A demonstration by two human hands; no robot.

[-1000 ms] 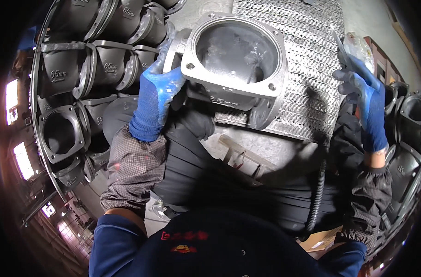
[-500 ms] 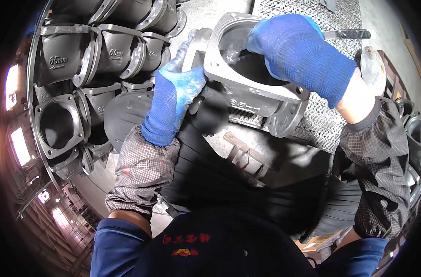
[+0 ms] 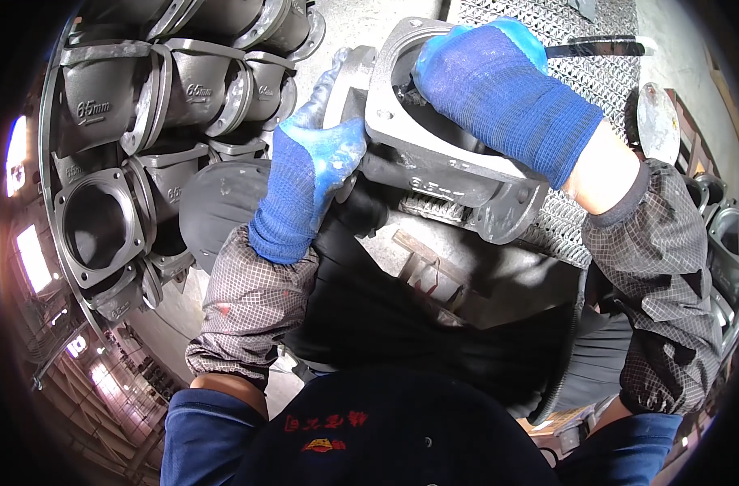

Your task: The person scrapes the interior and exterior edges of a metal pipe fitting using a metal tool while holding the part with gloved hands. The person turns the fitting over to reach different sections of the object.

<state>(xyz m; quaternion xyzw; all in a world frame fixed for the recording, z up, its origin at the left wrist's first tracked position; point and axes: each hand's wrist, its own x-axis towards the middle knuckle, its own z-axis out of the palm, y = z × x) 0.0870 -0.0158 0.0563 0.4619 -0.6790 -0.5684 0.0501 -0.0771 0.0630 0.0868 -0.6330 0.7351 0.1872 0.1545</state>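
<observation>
A grey cast-iron valve body (image 3: pixel 434 180) with a square flange around its wide opening rests tilted on a rough metal mesh surface. My left hand (image 3: pixel 317 154), in a blue glove, grips its round side flange (image 3: pixel 353 85), thumb stretched along the edge. My right hand (image 3: pixel 491 77), gloved the same way, is closed at the opening's rim, with its knuckles over the hole. A flat, dark bar-like tool (image 3: pixel 600 47) with a pale tip sticks out of this fist to the right. The end of the tool inside the casting is hidden by the glove.
Similar castings (image 3: pixel 98 97) stand stacked in a metal-framed rack on the left. More castings (image 3: pixel 724 231) sit at the far right, near a pale oval plate (image 3: pixel 659 121). The mesh surface (image 3: pixel 600 93) lies under the work. A small wooden frame (image 3: pixel 430 271) is below, near my legs.
My right hand has moved left and slightly up over the opening, and the tool has shifted and turned with it. My left hand keeps its grip; the casting has barely moved.
</observation>
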